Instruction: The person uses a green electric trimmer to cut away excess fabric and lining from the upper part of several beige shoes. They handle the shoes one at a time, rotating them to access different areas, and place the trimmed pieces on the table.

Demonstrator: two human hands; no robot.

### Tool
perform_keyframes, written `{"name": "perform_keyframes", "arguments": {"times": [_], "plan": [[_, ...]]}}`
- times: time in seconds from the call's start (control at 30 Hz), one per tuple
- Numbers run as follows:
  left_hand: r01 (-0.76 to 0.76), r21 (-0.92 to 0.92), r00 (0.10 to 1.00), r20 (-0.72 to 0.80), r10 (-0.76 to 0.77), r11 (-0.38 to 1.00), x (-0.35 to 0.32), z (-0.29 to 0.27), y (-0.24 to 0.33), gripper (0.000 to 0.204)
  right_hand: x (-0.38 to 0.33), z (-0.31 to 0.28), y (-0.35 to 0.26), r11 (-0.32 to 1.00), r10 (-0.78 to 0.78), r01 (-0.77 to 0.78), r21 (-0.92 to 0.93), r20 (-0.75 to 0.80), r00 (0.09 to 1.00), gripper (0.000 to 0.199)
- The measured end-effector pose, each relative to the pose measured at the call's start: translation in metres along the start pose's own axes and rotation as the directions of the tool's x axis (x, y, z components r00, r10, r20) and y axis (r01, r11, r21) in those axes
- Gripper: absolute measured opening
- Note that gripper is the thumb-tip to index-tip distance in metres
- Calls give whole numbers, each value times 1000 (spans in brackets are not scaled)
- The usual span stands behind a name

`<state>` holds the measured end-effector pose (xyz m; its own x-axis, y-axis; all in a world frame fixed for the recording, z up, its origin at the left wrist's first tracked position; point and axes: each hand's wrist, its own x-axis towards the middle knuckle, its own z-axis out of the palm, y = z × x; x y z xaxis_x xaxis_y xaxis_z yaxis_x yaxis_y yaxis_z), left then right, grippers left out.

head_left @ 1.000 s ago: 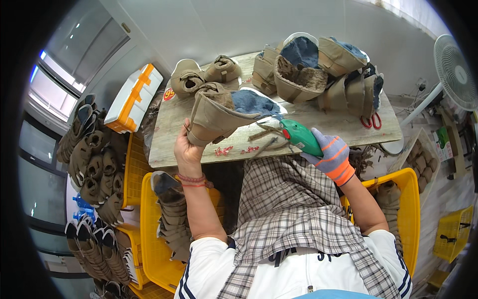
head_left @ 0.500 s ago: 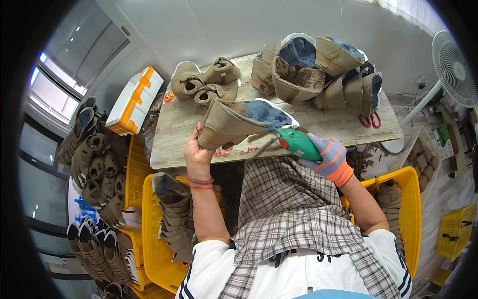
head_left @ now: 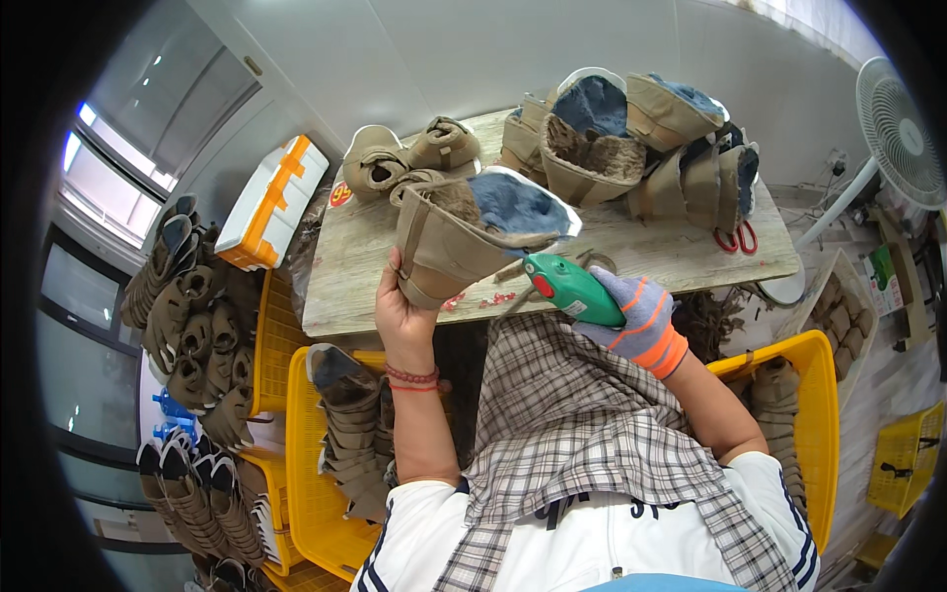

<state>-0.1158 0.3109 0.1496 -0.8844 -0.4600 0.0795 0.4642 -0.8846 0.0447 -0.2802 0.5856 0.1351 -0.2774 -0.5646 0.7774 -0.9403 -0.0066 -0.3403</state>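
Fingers of left hand (head_left: 402, 314) are wrapped round the heel end of a tan boot (head_left: 464, 242), bare skin, red cord bracelet (head_left: 412, 377) at the wrist. Boot is held up off the worktop (head_left: 631, 242), tilted, its opening w/ blue-grey lining facing up and to the right. Right hand (head_left: 631, 318), in a grey glove w/ orange stripes, has its fingers closed tight round a green handheld tool (head_left: 570, 289); tool's red end sits just below the boot's opening, tip pointing at the boot edge. Whether tip actually touches the boot, can't tell.

Head view, rest of it: worktop is pale wood grain, small reddish scraps (head_left: 493, 299) lying near its front edge under the boot. Back left of it, two more tan boots (head_left: 404, 158) lying on their sides. Back right, a heap of boots (head_left: 631, 138), some w/ blue lining, some w/ brown fluffy lining. Red-handled scissors (head_left: 735, 237) lie beside that heap. White and orange box (head_left: 271, 202) stands off the worktop's left end. Yellow crates either side of the person: left crate (head_left: 306, 464) holds stacked boots, right crate (head_left: 819, 414) also has some. More boots piled far left by the window (head_left: 187, 326). White fan (head_left: 903, 118) at far right. Person wears a plaid apron (head_left: 582, 444) over a white top.
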Motion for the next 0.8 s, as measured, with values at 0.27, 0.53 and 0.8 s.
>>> {"name": "perform_keyframes", "arguments": {"times": [0.27,0.53,0.8], "plan": [[-210,356,972,174,156,910,-13,13,-17,39,18,3,-17,965,158,-174,197,97,983,60],[-365,779,930,275,245,510,-10,-11,-38,34,27,6,-27,843,354,-380,381,139,925,59],[-374,833,868,470,163,-409,10,-31,-45,24,12,9,-14,792,528,-529,306,93,844,56]]}}
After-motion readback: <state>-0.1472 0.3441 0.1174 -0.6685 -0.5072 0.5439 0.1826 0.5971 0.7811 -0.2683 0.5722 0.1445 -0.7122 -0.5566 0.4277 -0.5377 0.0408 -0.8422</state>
